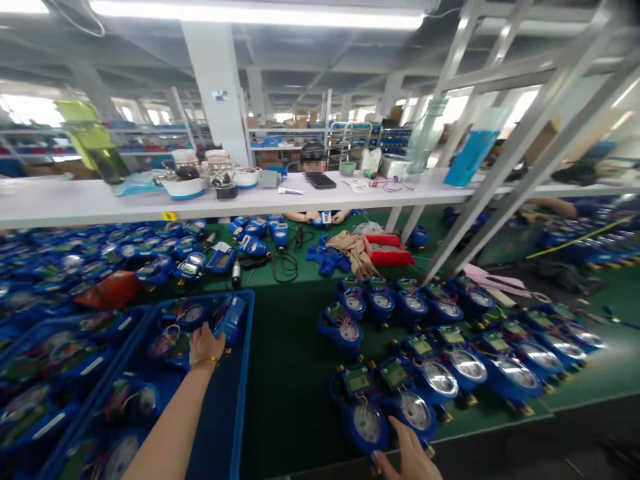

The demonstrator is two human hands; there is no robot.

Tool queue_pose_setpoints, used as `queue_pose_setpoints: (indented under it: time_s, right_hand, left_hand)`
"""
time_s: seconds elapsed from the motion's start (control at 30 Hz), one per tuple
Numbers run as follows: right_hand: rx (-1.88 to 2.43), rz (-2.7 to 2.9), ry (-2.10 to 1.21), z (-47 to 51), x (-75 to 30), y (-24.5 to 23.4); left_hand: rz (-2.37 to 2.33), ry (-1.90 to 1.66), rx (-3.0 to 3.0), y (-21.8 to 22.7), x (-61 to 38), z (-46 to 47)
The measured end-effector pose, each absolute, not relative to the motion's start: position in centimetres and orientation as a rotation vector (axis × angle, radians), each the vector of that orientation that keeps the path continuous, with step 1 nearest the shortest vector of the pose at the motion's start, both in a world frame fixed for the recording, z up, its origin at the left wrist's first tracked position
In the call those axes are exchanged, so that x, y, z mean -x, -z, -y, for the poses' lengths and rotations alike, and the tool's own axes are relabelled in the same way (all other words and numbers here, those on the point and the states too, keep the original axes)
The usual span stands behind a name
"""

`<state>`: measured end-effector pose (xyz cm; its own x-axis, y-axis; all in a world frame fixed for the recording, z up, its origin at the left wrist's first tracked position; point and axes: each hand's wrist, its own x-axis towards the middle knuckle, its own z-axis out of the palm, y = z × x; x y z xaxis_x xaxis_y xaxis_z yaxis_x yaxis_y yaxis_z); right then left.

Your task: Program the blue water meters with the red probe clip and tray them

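Note:
My left hand (205,345) reaches into a blue plastic crate (242,393) at the lower left, its fingers curled down onto a blue water meter (176,341) inside; the fingertips are hidden. My right hand (407,457) rests at the bottom edge with fingers stretched out, touching the nearest blue meter (369,421) of several meters standing in rows on the green mat (287,373). Each meter has a round dial and a small display.
More blue crates (47,373) and loose meters fill the left side. A white shelf (100,200) with jars and bottles crosses above the bench. A person sits opposite behind it, hands on a meter (325,217). A red tray (387,252) and slanted white frame posts (505,167) stand at right.

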<state>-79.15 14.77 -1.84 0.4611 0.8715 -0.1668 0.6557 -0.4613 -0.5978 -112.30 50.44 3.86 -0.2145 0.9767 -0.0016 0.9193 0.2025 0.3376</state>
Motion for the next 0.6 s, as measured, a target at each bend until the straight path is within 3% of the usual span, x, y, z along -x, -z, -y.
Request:
queue_pose_setpoints:
  time_s: [0.37, 0.6]
  right_hand:
    - [2.514, 1.351, -0.66, -18.1, 81.9, 0.5]
    - [2.596, 1.341, -0.699, -19.6, 82.0, 0.6]
  left_hand:
    - [-2.151, -0.549, -1.771, -2.0, 111.7, -51.7]
    - [-2.032, -0.64, -1.26, -1.9, 112.5, -55.3]
